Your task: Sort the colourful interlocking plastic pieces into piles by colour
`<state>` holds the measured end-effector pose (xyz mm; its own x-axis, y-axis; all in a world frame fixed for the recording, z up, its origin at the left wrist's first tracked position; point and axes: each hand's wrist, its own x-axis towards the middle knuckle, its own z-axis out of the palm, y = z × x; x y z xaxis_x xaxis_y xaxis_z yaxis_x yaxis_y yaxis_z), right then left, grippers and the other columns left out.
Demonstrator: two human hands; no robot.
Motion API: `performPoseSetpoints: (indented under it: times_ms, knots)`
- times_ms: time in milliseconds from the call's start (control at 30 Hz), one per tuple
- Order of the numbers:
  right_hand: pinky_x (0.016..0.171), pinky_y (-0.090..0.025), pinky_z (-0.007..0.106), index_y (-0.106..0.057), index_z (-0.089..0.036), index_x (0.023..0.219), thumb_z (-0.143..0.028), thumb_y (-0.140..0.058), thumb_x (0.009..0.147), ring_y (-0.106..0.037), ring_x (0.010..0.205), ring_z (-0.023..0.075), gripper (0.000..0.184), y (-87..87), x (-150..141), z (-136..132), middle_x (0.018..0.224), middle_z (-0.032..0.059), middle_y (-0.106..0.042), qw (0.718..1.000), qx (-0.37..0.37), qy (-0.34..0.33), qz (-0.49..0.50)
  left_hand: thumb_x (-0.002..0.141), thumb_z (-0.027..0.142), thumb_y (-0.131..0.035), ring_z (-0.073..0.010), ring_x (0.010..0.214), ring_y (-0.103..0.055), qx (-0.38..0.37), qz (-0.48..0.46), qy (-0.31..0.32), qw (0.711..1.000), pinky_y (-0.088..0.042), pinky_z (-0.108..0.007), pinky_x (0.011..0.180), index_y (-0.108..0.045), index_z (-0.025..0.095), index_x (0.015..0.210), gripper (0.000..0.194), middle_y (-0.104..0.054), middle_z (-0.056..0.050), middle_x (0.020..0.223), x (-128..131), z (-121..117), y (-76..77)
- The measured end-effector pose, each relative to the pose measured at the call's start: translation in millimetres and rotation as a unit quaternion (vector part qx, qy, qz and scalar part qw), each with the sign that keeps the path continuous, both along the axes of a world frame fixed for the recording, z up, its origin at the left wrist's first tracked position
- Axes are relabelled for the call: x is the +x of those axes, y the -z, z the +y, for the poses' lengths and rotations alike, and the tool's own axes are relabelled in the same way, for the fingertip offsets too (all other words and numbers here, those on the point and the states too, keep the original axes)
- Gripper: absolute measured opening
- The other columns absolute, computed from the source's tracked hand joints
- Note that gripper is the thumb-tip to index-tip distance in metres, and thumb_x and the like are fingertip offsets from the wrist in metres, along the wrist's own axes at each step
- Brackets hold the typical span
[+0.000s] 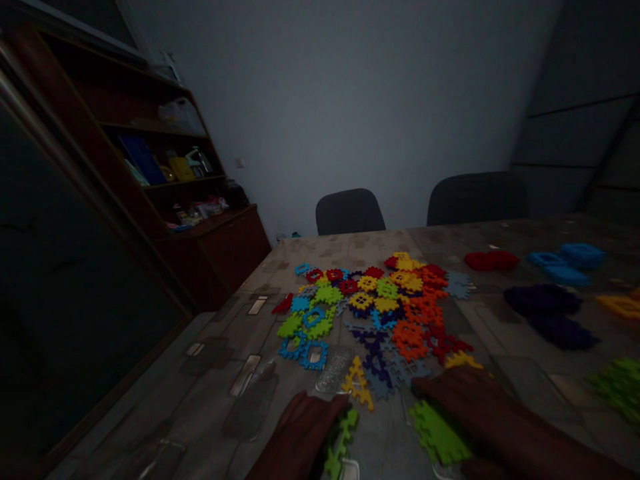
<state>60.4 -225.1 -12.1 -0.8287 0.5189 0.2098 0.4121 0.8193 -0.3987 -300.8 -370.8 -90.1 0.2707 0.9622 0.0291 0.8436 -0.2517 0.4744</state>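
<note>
A heap of bright toothed plastic pieces in red, orange, yellow, green, blue and purple lies in the middle of the patterned table. My left hand, dark in a dark red sleeve, is at the bottom edge. It sits against a green piece that stands on edge. My right hand reaches in from the lower right toward the near side of the heap. It passes just above a flat green piece. The room is dim, so the fingers of both hands are lost in shadow.
Sorted groups lie to the right: red pieces, blue pieces, purple pieces, a yellow piece and green pieces. Two dark chairs stand behind the table. A wooden shelf unit fills the left.
</note>
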Motion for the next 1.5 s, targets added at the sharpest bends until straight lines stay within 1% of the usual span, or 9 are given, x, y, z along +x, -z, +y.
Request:
performPoseSetpoints:
  times_ms: [133, 300, 467, 567, 733, 1000, 1167, 1300, 1500]
  knots:
    - [0.119, -0.049, 0.051, -0.047, -0.038, 0.162, -0.013, -0.076, 0.081, -0.056, 0.144, 0.0364, 0.09, 7.7, 1, 0, 0.159, 0.0059, -0.058, 0.998, -0.027, -0.014, -0.047, 0.1, 0.05, -0.061, -0.0333, 0.132, -0.063, 0.019, 0.0, -0.007, 1.0, -0.035, -0.06, 0.126, -0.026, 0.036, 0.167, 0.077, -0.067, -0.009, 0.144, 6, -3, -18.2]
    - [0.117, -0.048, 0.057, -0.048, -0.032, 0.162, -0.013, -0.075, 0.077, -0.047, 0.148, 0.0409, 0.091, 12.2, -3, -2, 0.164, 0.0103, -0.047, 0.994, -0.025, 0.003, -0.105, 0.098, 0.052, -0.065, -0.0314, 0.13, -0.065, 0.035, -0.01, 0.002, 0.999, -0.037, -0.057, 0.125, -0.022, 0.039, 0.166, 0.082, -0.068, -0.007, 0.141, 12, -7, -35.1]
    - [0.116, -0.047, 0.058, -0.048, -0.035, 0.161, -0.016, -0.078, 0.076, -0.049, 0.147, 0.0411, 0.092, 15.9, -8, 1, 0.162, 0.0087, -0.051, 0.996, -0.034, 0.006, -0.076, 0.102, 0.051, -0.062, -0.0303, 0.127, -0.067, 0.029, -0.017, 0.004, 0.999, -0.037, -0.06, 0.124, -0.024, 0.042, 0.165, 0.074, -0.07, -0.006, 0.141, 3, -4, -18.0]
    - [0.117, -0.046, 0.06, -0.05, -0.038, 0.159, -0.019, -0.081, 0.076, -0.048, 0.148, 0.0416, 0.091, 13.0, -11, 0, 0.163, 0.0075, -0.051, 0.995, -0.068, 0.009, -0.078, 0.099, 0.058, -0.065, -0.0329, 0.129, -0.067, 0.038, -0.021, 0.021, 0.999, -0.04, -0.061, 0.122, -0.021, 0.042, 0.166, 0.082, -0.068, -0.008, 0.144, -1, -3, -5.5]
    - [0.116, -0.047, 0.063, -0.048, -0.039, 0.16, -0.017, -0.08, 0.079, -0.045, 0.149, 0.0435, 0.089, 0.6, -13, -4, 0.163, 0.0065, -0.05, 0.99, -0.098, 0.019, -0.102, 0.101, 0.056, -0.06, -0.0334, 0.134, -0.063, 0.046, -0.021, -0.005, 0.999, -0.035, -0.063, 0.125, -0.022, 0.042, 0.167, 0.077, -0.066, -0.008, 0.147, 1, -6, -3.6]
    - [0.12, -0.046, 0.056, -0.047, -0.036, 0.163, -0.01, -0.074, 0.074, -0.057, 0.143, 0.0382, 0.096, -2.1, -14, -5, 0.159, 0.0075, -0.059, 0.995, -0.05, -0.018, -0.078, 0.094, 0.065, -0.069, -0.0342, 0.13, -0.065, 0.05, -0.003, 0.012, 0.999, -0.039, -0.063, 0.122, -0.019, 0.043, 0.169, 0.093, -0.069, -0.008, 0.144, -9, 0, 18.3]
    - [0.111, -0.054, 0.048, -0.045, -0.025, 0.163, -0.004, -0.072, 0.061, -0.068, 0.126, 0.0355, 0.107, -1.5, -18, -11, 0.143, 0.0124, -0.07, 0.998, 0.025, -0.052, -0.027, 0.096, 0.056, -0.067, -0.0341, 0.129, -0.066, 0.031, 0.003, 0.0, 1.0, -0.036, -0.063, 0.124, -0.026, 0.044, 0.167, 0.083, -0.071, -0.007, 0.14, -9, 5, 10.9]
    - [0.101, -0.057, 0.041, -0.048, -0.02, 0.156, -0.01, -0.071, 0.069, -0.073, 0.111, 0.0321, 0.09, -3.3, -20, -17, 0.124, 0.0117, -0.078, 0.995, 0.082, -0.058, -0.02, 0.092, 0.056, -0.071, -0.0332, 0.124, -0.069, 0.051, -0.016, 0.026, 0.998, -0.041, -0.059, 0.121, -0.021, 0.048, 0.168, 0.091, -0.072, -0.005, 0.139, -9, 10, 0.2]
    - [0.08, -0.055, 0.032, -0.056, -0.021, 0.138, -0.019, -0.07, 0.082, -0.074, 0.081, 0.0236, 0.058, 2.6, -13, -21, 0.097, 0.0059, -0.081, 0.988, 0.129, -0.079, -0.012, 0.095, 0.056, -0.07, -0.0329, 0.123, -0.07, 0.084, 0.013, 0.021, 0.996, -0.043, -0.055, 0.122, -0.027, 0.048, 0.167, 0.084, -0.074, -0.003, 0.137, -4, 24, -8.3]
